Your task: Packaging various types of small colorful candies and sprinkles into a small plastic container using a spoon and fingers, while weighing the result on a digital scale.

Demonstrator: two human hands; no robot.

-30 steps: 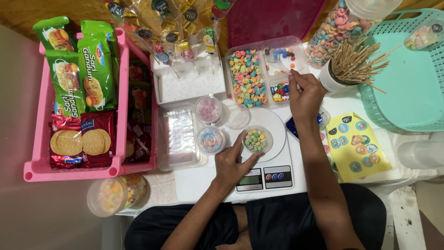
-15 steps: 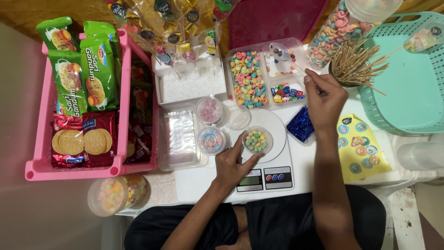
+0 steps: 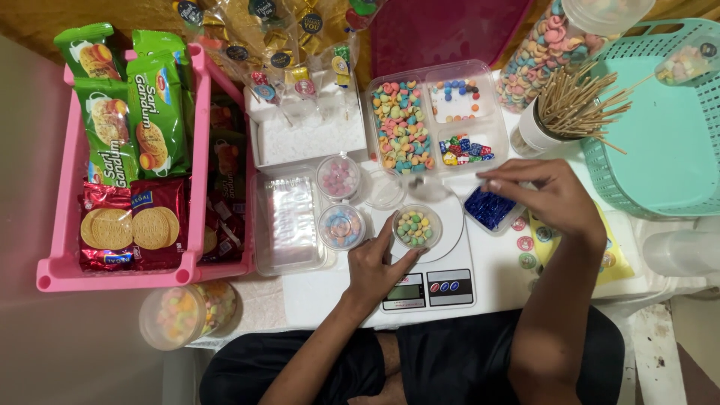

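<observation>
A small round cup (image 3: 417,227) of pastel candies stands on the white kitchen scale (image 3: 442,259). My left hand (image 3: 379,266) rests on the scale, thumb and fingers touching the cup's left side. My right hand (image 3: 541,195) hovers palm down to the right of the scale, fingertips pinched together near the divided clear candy tray (image 3: 431,120); whether it holds a candy I cannot tell. Just under that hand lies a small tray of blue sprinkles (image 3: 489,208). An empty clear lid (image 3: 384,189) sits behind the cup.
Two filled, lidded candy cups (image 3: 341,202) stand left of the scale. A pink crate (image 3: 67,217) holds biscuit packs. A cup of wooden sticks (image 3: 559,112), a cereal jar (image 3: 547,49) and a teal basket (image 3: 660,127) sit at the right; round stickers (image 3: 529,244) lie below.
My right hand has come back from the candy tray toward me and to the right, now above the blue sprinkles. My left hand stays at the cup.
</observation>
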